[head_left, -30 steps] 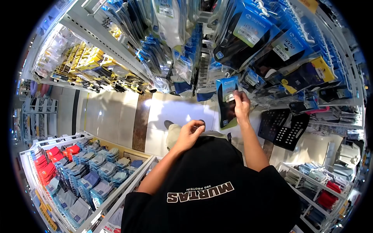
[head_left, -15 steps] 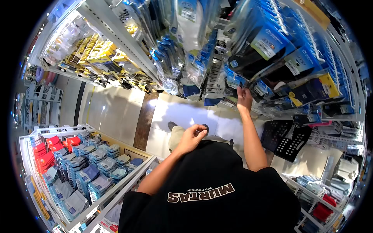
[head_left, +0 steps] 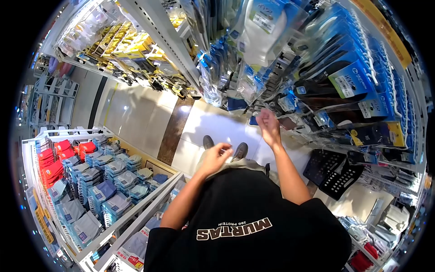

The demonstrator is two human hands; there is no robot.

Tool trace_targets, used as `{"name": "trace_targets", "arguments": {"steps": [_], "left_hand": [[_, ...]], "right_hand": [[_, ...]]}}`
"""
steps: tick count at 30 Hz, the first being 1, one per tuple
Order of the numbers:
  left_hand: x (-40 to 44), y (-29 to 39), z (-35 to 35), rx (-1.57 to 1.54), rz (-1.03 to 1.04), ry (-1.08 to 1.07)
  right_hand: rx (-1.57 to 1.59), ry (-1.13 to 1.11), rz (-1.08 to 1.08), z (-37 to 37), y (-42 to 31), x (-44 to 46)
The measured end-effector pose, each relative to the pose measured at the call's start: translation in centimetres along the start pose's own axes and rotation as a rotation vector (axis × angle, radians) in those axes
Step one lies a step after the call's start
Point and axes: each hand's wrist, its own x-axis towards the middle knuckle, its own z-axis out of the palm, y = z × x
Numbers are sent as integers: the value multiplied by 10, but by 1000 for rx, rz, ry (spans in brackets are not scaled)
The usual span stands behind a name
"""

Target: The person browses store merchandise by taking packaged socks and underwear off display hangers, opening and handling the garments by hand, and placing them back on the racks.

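Observation:
My left hand point(head_left: 215, 158) hovers in front of my waist, its fingers loosely bent and apart, with nothing in it. My right hand point(head_left: 269, 126) reaches up to the lower ends of hanging packs on the rack ahead. Its fingertips are smeared by motion, so I cannot tell whether they grip a pack. Closest to that hand hang clear packs with blue parts point(head_left: 286, 101). Above are a pack with white contents point(head_left: 265, 36) under a blue label and, to the right, a dark pack with a blue label card point(head_left: 346, 85).
White metal hooks point(head_left: 368, 50) carry rows of packs on the right. Yellow-labelled packs point(head_left: 136, 47) hang at the upper left. A low bin of folded blue and grey goods point(head_left: 102, 190) stands at the left. A black perforated crate point(head_left: 337, 177) rests on the floor at the right.
The hanging packs have shifted right and the view has turned a little. My right hand has moved left and lower among the packs. My left hand has moved slightly left and its fingers have spread.

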Motion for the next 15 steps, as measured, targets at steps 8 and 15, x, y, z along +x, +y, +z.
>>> {"name": "trace_targets", "arguments": {"steps": [8, 15], "left_hand": [[-29, -291, -155, 471, -684, 279], [-85, -321, -174, -142, -574, 350]], "right_hand": [[59, 137, -6, 30, -66, 53], [-125, 296, 6, 47, -66, 53]]}}
